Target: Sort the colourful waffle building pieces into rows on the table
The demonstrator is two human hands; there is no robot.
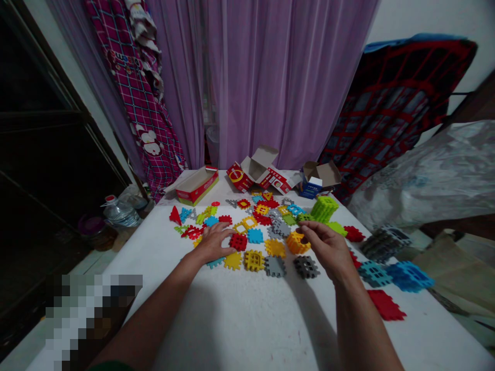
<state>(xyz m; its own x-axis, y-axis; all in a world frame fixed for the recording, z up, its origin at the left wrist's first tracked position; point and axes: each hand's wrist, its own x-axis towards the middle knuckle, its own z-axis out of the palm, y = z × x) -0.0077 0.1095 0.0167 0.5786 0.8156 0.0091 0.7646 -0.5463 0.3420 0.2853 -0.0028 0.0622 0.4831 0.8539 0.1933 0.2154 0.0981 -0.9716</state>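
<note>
At the far left, beside the counter [240, 319], a clear plastic water bottle [120, 214] stands next to a container with a purple lid [91, 225]. Above them, a pink plaid cloth [145, 103] hangs against a lilac curtain [286, 77]. At the back of the counter sit a shallow red-and-yellow cardboard box [196, 186], an opened red-and-white carton [251, 172], and a small blue carton [311, 188].

Colourful plastic waffle blocks [255, 236] spread across the middle of the counter. The left hand [214, 243] lies palm down and open, its fingers extended just beside a red block [238, 242], with a teal block [214, 263] partly under its heel and a yellow block [232, 260] near it. The right hand [325, 250] is curved over, its fingertips [303, 228] at the top of an orange assembled cube [297, 242]; whether it is gripping the cube, I cannot tell. A grey block [305, 267] lies below that hand, and a green stacked tower [324, 208] stands beyond it.

Further right are a dark grey assembly [381, 246], a blue assembly [409, 276], and a flat red piece [385, 304]. Past the counter lies a crumpled plastic sheet [425, 175], with a black-and-red cloth [398, 113] hanging above it.
</note>
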